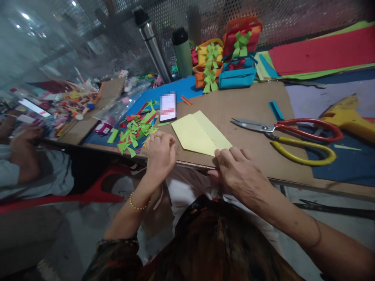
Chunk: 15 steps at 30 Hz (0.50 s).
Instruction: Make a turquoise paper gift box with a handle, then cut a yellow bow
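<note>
A pale yellow sheet of paper [195, 134], with a fold running through it, lies on brown cardboard in front of me. My right hand [240, 169] has its curled fingers on the paper's lower right corner, its thumb lower down by the table edge. Just left of the sheet, my left hand [160, 152] is raised with its fingers curled together; nothing shows in them. Large scissors [265, 128] with one red and one yellow handle lie partly opened to the right. Green and red paper scraps [137, 128] are heaped beyond my left hand.
A phone [168, 107] lies behind the sheet. Farther back stand a steel flask [155, 47], a green bottle [183, 54] and several small paper bags with bows, including a blue one [237, 76]. A yellow glue gun [348, 115] lies right. Another person's arm [27, 152] is at far left.
</note>
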Tool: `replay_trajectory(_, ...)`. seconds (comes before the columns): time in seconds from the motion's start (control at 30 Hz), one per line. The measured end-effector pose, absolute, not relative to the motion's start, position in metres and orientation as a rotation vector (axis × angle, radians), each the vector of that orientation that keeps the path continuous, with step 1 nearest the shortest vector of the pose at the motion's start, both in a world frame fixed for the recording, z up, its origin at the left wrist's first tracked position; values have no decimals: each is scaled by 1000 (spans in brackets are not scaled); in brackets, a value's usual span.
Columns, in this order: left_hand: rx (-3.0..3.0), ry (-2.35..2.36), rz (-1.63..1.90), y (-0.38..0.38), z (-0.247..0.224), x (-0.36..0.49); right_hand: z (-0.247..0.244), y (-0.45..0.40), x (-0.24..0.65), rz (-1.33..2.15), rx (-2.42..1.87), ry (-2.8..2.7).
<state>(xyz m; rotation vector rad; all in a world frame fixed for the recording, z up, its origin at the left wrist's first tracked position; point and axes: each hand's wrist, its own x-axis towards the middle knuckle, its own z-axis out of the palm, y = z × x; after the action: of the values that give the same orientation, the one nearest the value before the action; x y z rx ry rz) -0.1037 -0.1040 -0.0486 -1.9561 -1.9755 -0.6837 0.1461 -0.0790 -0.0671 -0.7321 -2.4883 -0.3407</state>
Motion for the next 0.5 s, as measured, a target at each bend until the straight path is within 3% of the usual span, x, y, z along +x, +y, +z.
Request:
replay_trajectory(0.07, -2018, -1772, -746, -110, -51, -86, -67, -80, 146, -348, -726, -2476)
replay_trajectory(0.17, -2457, -1462, -568, -114, -60, -63, -65, -81, 146, -399, -720, -2476)
replay_trajectory(0.3, -2628, -1445, -441, -112, -72, -57, -63, -80, 146, -436, -722, -2504)
replay_trajectory(0.5, -2644, -1446, -729, -117, -65, -61, -65, -83, 147, -392, -698, -2511)
